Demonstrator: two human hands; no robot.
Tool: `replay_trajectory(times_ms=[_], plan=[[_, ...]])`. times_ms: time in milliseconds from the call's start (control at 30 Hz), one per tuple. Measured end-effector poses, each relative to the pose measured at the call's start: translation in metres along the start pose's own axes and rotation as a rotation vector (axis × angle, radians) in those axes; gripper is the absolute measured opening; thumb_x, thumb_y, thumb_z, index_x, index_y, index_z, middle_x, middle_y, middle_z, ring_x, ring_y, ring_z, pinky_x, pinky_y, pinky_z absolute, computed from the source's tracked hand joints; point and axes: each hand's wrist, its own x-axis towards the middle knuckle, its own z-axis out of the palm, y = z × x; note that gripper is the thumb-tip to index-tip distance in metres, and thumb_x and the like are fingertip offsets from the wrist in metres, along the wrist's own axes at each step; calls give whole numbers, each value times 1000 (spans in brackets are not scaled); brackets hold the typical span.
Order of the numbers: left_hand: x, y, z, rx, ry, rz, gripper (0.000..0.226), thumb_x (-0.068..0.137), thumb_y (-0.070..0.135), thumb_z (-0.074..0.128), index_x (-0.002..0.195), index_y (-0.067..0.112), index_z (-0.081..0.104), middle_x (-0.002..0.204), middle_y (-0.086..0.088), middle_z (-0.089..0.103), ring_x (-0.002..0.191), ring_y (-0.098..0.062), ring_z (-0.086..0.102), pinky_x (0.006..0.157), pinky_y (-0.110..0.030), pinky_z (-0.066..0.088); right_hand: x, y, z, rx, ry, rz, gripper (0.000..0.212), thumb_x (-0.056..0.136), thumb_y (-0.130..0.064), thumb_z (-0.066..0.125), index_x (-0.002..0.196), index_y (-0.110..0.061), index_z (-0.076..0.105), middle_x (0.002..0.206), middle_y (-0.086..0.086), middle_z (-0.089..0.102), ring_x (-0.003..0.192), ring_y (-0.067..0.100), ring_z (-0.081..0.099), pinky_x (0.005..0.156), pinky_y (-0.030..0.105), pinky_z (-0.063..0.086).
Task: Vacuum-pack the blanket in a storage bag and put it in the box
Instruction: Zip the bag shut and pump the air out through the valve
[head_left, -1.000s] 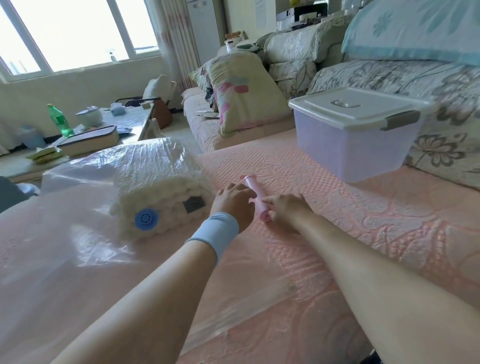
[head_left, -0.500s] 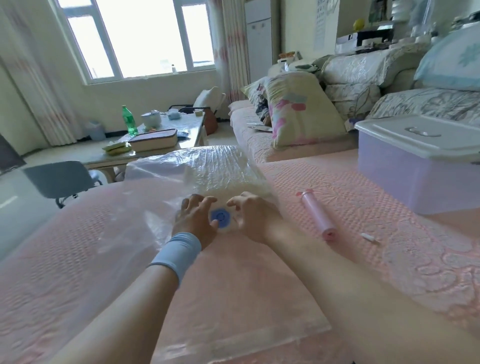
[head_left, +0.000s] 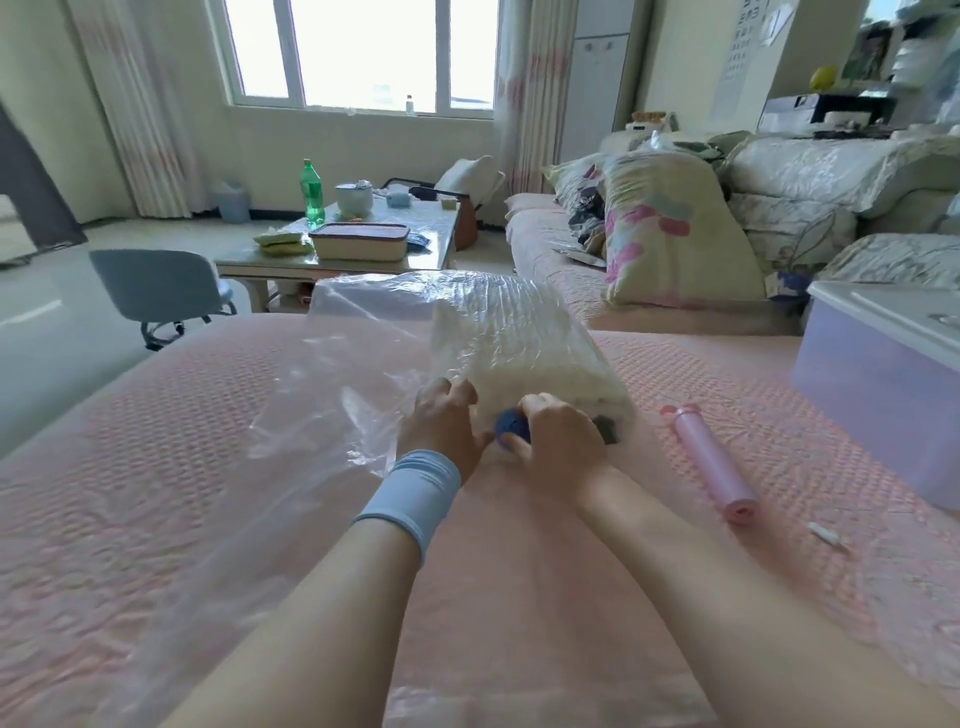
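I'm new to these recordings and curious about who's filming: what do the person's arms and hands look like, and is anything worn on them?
No sleeves show; both arms are bare. The left hand and right hand wear no gloves, and I see no rings or watch. The only thing worn is a plain light blue wristband on the left wrist.

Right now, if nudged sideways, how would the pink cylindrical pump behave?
The pink cylindrical pump lies on its side, so it would probably roll, though the quilted pink cover may slow it. It looks like rigid plastic, likely stiff and light.
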Motion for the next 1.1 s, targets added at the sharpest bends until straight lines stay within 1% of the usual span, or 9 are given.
replay_trajectory(times_ms=[100,200,400,533,667,767,867,1000,1100], plan=[[5,3,-3,25,-31,-19,30,84,45,68,102,23,64,108,1,62,102,-23,59,90,-33,45,3,6,-2,79,13,-61,29,89,-31,72,103,-8,65,98,6,62,88,23,60,74,29,41],[10,10,-5,30,-145,-35,14,90,36,63,96,28,72,106,-1,63,98,-26,62,84,-34,49,3,14,-4,128,-4,-109,27,87,-26,74,106,-8,68,95,3,61,82,19,58,72,25,40],[11,21,-13,-55,-128,-109,21,92,40,57,94,28,74,100,-1,66,93,-25,63,76,-31,48,6,18,-7,282,76,-104,22,82,-21,79,99,-9,72,88,1,63,75,12,58,69,13,42],[10,22,-15,-285,-126,-214,13,85,34,67,93,32,77,92,5,72,84,-19,66,78,-31,56,7,18,-5,320,125,-101,21,84,-18,78,101,-7,72,90,2,64,77,14,61,74,25,50],[10,22,-13,-401,-141,-261,10,80,28,67,82,29,77,84,5,73,81,-18,67,80,-35,58,7,17,-8,260,81,-196,27,83,-4,72,109,-10,69,100,2,62,84,14,61,80,24,50],[11,22,-13,-423,-130,-261,11,79,29,66,79,31,76,82,9,72,81,-16,67,80,-34,58,6,14,-9,281,88,-262,36,76,5,60,106,-12,68,105,2,58,91,13,58,83,21,48],[12,22,-14,-409,-122,-242,10,81,33,67,84,32,76,84,10,72,80,-14,66,80,-32,57,6,9,-13,324,153,-138,29,79,-9,69,107,-15,67,106,0,55,81,8,57,75,21,50],[12,18,-13,-366,-132,-210,8,84,33,67,85,32,74,86,9,71,81,-13,64,80,-32,56,10,8,-15,222,81,67,27,82,-33,77,99,-15,65,89,-3,62,77,12,59,70,27,49],[12,15,-13,-329,-131,-183,6,84,34,68,84,33,73,86,9,70,83,-14,64,82,-33,55,8,10,-14,312,45,-46,22,79,-11,77,99,-15,69,94,-1,62,75,13,59,70,24,45]])
